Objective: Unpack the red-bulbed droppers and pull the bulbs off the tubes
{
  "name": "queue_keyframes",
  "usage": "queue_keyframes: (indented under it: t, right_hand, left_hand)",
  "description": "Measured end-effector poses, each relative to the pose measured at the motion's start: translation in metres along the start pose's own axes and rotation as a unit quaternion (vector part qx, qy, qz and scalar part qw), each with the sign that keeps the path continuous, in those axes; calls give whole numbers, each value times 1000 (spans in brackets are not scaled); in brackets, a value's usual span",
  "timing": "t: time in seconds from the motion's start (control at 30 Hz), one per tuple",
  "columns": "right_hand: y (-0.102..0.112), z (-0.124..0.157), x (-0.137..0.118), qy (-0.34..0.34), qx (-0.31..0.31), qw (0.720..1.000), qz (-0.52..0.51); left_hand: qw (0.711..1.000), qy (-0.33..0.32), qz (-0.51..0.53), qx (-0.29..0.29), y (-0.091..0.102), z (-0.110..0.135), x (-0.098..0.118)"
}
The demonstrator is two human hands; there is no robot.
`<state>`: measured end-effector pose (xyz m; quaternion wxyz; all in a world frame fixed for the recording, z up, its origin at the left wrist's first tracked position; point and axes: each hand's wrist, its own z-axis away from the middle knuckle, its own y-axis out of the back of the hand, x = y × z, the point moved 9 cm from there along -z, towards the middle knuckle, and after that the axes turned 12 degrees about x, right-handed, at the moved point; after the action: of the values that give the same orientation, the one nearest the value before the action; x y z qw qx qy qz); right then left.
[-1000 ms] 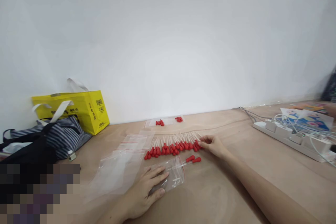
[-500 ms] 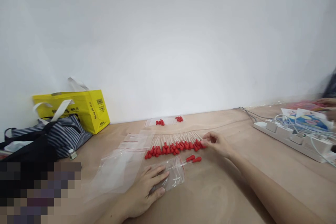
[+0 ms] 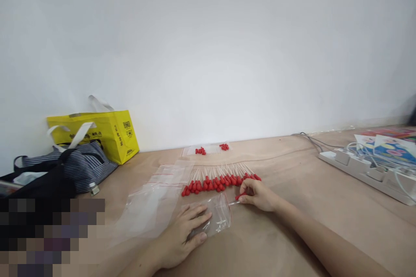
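Observation:
My left hand [image 3: 185, 231] lies flat with its fingers spread, pressing a clear zip bag [image 3: 221, 214] onto the table. At the bag's mouth, my right hand [image 3: 260, 194] pinches the red bulb of a dropper [image 3: 238, 198]. The clear tube of that dropper points left into the opening; whether a second dropper is under the fingers cannot be made out. Just beyond both hands runs a row of several red-bulbed droppers [image 3: 208, 184], tubes facing the wall. More flat zip bags [image 3: 149, 207] overlap to the left of my left hand.
Behind the row, small red bulbs [image 3: 200, 151] lie on a clear bag by the wall. To the left stand a yellow bag [image 3: 121, 138] and a striped bag [image 3: 87, 166]. At right are a power strip [image 3: 367, 177] with cables and printed packets [image 3: 394, 149].
My right hand has moved from the row's right end down and left to the bag's mouth, closing on a dropper there. My left hand stays on the bag. A co-worker's hand at far right has gone.

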<state>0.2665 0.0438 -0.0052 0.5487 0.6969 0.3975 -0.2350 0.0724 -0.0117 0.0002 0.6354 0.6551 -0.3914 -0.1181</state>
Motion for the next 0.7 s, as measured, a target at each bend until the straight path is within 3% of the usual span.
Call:
queue_keyframes:
  t: [0.23,0.43,0.57,0.7]
  right_hand:
    - [11,5,16,-21,-31,999,-33]
    - [7,8,7,-7,-54,998,20]
    - [10,13,13,-45,-117,991,42]
    - [29,21,25,-96,-183,978,-24]
  left_hand:
    - [1000,-9,9,9,-1,0,-2]
    - [1000,4,3,-1,0,-1,-2]
    - [1000,10,9,-7,2,-1,1]
    - [1000,-1,10,6,4,0,3]
